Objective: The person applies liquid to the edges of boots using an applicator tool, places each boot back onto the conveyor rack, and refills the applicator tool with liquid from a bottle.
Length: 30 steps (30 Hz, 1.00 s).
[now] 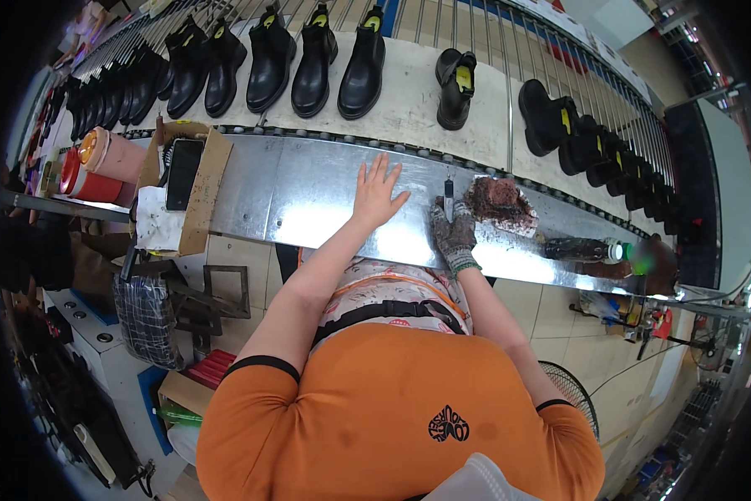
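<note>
At the far left of the steel table (308, 196) two capped tumblers (100, 163), one pink and one red, lay on their sides beside an open cardboard box (193, 188) that held a dark phone (182, 173). Behind the table, a row of black ankle boots (313, 63) stood on a pale conveyor belt (409, 100), toes toward the person, with yellow insoles showing in several.

Near the middle of the table the bare left hand (375, 194) lay palm down on the metal, its fingers (381, 169) spread flat and holding nothing. Just to its right, the right hand (453, 234), in a speckled grey work glove, rested on the table with its fingers curled round a small brush (449, 190) whose dark handle stood up above the knuckles. The tip of the brush was hidden, so whether it touched the metal could not be told.

Touching the gloved hand on its right side lay a crumpled brown, stained rag (499, 202). Farther right, well apart from both hands, a dark bottle (582, 249) with a pale cap lay on its side near the table's front edge. More black boots (588, 138) crowded the belt beyond it.
</note>
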Tool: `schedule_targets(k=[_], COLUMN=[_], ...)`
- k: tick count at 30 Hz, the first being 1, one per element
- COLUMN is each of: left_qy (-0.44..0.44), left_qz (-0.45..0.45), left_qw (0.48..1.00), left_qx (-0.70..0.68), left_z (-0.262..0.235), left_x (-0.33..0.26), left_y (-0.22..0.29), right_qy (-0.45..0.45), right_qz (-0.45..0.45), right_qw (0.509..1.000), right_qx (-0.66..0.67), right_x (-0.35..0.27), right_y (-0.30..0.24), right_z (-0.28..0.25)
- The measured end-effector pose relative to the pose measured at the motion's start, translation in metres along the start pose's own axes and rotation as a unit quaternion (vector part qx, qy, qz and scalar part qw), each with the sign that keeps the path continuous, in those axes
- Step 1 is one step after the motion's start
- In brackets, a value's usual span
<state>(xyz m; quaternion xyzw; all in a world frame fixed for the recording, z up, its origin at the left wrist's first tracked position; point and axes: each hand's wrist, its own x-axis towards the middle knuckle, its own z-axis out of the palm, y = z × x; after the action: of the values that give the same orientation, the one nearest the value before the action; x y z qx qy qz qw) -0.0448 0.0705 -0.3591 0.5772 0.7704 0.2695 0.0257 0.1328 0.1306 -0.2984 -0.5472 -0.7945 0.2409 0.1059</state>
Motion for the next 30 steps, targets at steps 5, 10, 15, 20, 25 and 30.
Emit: schedule_targets(k=[5,10,15,20,25,30], left_qy=[-0.005,0.006,0.007,0.017,-0.122,-0.225], left_qz=[-0.004,-0.001,0.011,-0.162,0.048,0.383], left_qw=[1.0,1.0,1.0,0.936,0.76,0.573], left_qx=[0.0,-0.002,-0.02,-0.311,-0.637,-0.689], left_z=[-0.001,0.002,-0.001,-0.026,-0.182,-0.284], left_x=[-0.001,-0.007,-0.002,0.018,0.028,-0.004], left_y=[0.001,-0.002,-0.002,0.013,0.115,0.173], right_qy=[0.041,0.081,-0.005,-0.038,-0.033,-0.037], right_qz=[-0.023,0.177,0.25,0.186,0.136,0.085], right_qw=[0.99,0.848,0.805,0.803,0.877,0.856], right_qx=[0.131,0.493,0.537,0.565,0.459,0.508], right_x=[-0.018,-0.051,-0.077,-0.083,-0.05,-0.036], right_y=[0.042,0.037,0.067,0.045,-0.001,-0.015], right_z=[0.007,-0.026,-0.021,-0.021,-0.051,-0.053])
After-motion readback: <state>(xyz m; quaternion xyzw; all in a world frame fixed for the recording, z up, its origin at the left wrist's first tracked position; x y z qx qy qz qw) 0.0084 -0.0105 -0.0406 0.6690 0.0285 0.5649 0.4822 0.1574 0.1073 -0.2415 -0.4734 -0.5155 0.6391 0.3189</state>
